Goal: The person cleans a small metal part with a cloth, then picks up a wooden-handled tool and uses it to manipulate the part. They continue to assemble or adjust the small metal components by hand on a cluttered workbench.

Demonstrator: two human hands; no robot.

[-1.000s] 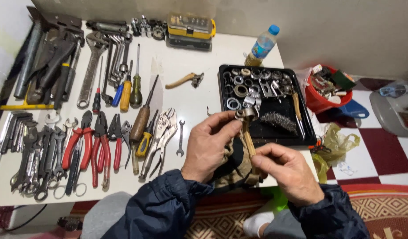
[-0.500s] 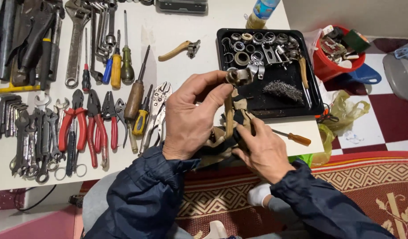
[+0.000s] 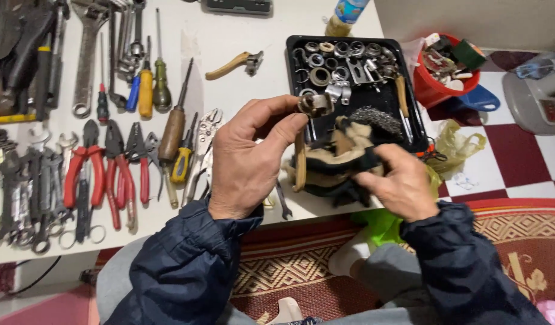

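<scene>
At a white worktop (image 3: 229,36) strewn with tools, the left hand (image 3: 253,162) pinches a small metal part (image 3: 315,103) while the right hand (image 3: 398,183) grips a dark cloth (image 3: 341,159), wiping apparently still underway.

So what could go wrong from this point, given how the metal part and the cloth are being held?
The left hand pinches the small metal part with fingertips only, above the black tray; a slip could drop it among the similar rings and clamps there. The right hand bunches the dark cloth at the table edge, so it could snag the small wrench nearby and pull it off.
</scene>
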